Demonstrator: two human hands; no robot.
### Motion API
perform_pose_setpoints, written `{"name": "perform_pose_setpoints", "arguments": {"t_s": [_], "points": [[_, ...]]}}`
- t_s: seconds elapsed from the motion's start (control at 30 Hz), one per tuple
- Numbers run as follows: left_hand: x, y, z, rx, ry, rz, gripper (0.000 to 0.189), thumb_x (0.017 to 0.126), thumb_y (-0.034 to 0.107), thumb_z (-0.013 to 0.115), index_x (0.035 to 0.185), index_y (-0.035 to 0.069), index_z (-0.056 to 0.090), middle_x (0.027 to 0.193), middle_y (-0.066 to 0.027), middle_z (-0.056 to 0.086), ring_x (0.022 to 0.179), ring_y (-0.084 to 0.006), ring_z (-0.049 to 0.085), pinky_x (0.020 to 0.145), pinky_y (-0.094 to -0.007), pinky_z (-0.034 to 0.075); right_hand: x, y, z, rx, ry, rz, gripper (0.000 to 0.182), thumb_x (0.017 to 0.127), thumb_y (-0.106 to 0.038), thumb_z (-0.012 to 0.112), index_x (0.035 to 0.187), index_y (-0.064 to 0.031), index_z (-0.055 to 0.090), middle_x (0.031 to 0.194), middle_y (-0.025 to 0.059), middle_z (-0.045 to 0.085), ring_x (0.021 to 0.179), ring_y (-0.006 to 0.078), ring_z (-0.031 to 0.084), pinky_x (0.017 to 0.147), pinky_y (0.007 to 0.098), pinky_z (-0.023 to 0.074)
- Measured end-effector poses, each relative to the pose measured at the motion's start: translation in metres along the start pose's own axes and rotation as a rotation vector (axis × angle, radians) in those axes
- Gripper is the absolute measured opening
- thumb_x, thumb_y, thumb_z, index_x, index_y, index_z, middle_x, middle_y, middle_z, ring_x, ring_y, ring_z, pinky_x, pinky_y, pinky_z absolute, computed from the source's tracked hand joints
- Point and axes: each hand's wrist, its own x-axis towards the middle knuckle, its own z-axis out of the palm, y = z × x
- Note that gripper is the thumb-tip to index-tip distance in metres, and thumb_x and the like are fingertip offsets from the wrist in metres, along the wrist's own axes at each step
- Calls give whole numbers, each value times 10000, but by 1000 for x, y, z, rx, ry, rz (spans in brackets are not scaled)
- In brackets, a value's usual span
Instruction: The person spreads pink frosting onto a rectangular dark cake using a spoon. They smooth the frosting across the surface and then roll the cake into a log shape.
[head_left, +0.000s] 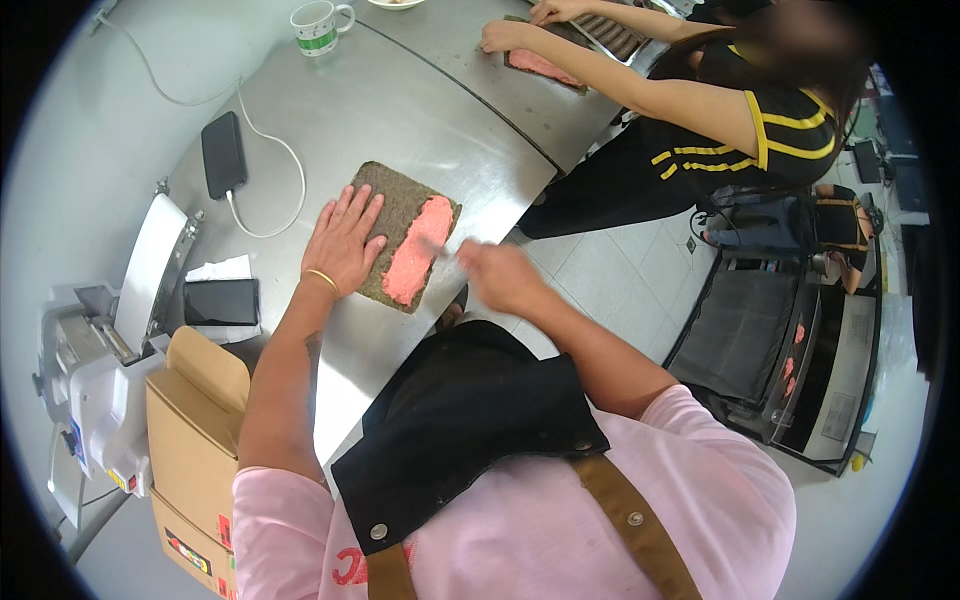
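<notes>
A square nori sheet lies flat on the stainless steel table before me. Pink raw paste, perhaps minced meat, is spread in a thick band along the sheet's right side. My left hand rests palm down on the sheet's left part, fingers somewhat apart, holding nothing. In my right hand, which is closed and blurred by motion, is a small spreading utensil. The utensil's tip touches the paste; its exact kind is too blurred to tell.
A phone on a white cable, a second phone and a mug stand left and behind. A cardboard box and white machine border the left. At back right, a co-worker's hands touch another paste-covered nori sheet.
</notes>
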Motion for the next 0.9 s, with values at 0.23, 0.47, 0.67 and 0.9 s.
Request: {"name": "perform_pose_setpoints", "arguments": {"t_s": [0.23,0.47,0.67,0.9], "points": [[-5,-2,0,3,1,-6,669,1127,438,457,1721,160,324,1803,-86,270,1677,-298,197,1360,-479,171,-7,-20,-1,34,15,46,202,1057,-226,591,1124,-61,687,948,235,728,927,455,704,806,554,544],[-2,-4,7,4,26,20,675,1122,434,471,1714,142,334,1793,-99,288,1671,-319,209,1357,-491,177,-27,-41,5,80,-229,-168,234,1002,-171,589,1193,-100,704,1029,217,759,993,448,724,894,557,561],[-3,-2,1,10,-3,8,671,1123,428,481,1713,146,334,1794,-98,283,1672,-325,202,1357,-496,180,4,20,-78,-342,20,-184,234,973,-108,601,1175,-128,716,1184,145,746,1063,389,723,921,516,575],[-5,0,-4,42,-45,-47,676,1124,473,472,1724,200,323,1810,-68,248,1681,-315,174,1363,-500,160,41,36,-70,-427,-104,-601,217,885,-66,633,1083,-107,713,1172,58,720,1105,300,691,947,446,543]]}}
